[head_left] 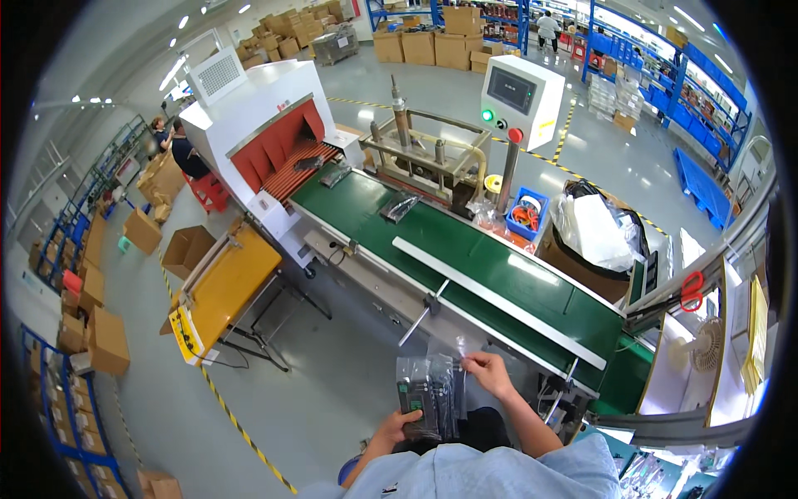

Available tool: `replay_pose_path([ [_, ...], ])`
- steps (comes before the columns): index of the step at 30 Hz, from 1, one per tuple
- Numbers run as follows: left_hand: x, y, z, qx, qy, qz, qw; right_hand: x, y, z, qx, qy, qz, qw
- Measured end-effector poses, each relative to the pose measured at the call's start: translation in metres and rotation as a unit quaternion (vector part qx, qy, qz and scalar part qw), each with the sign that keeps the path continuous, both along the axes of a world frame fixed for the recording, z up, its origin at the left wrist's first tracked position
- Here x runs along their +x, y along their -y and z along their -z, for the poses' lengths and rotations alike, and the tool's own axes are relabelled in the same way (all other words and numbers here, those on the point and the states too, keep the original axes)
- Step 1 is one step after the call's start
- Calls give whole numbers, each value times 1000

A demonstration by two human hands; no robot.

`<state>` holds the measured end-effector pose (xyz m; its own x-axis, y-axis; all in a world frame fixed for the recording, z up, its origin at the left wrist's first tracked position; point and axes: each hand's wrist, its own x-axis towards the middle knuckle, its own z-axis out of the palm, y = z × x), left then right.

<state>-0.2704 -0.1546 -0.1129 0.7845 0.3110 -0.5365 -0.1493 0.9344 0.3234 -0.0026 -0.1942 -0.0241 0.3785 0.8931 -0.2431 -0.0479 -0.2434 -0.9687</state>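
Observation:
Low in front of me is a bundle of dark flat items in clear plastic bags (427, 395), held upright against my lap. My left hand (399, 426) grips its left side, thumb across the front. My right hand (489, 372) pinches a clear plastic edge at the bundle's upper right, where loose film sticks up. What the bagged items are I cannot make out. Beyond my hands runs a green conveyor belt (478, 245) with a white guide rail (499, 301). A bagged dark item (400, 206) lies on the belt, and another (336, 175) sits farther left.
At the belt's far left stands a white machine with a red curtained opening (278, 150). Behind the belt are a metal press frame (428, 150) and a control box (522, 100). A yellow table (233, 279) is to the left. Red scissors (692, 291) hang at the right.

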Motion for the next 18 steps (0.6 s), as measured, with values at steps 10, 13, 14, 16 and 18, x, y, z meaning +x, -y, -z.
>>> replay_pose_path([
  [10,62,-94,-39,-41,27,-50,998,216,-139,61,108,15,326,939],
  [13,85,-118,-53,-27,38,-56,997,260,-180,121,24,44,343,938],
  [14,94,-124,-61,-23,32,-64,997,266,-191,134,-8,57,348,936],
  [16,108,-135,-62,-11,27,-77,997,274,-209,154,-40,105,369,923],
  [18,114,-142,-56,-6,32,-89,995,270,-224,164,-40,217,396,891],
])
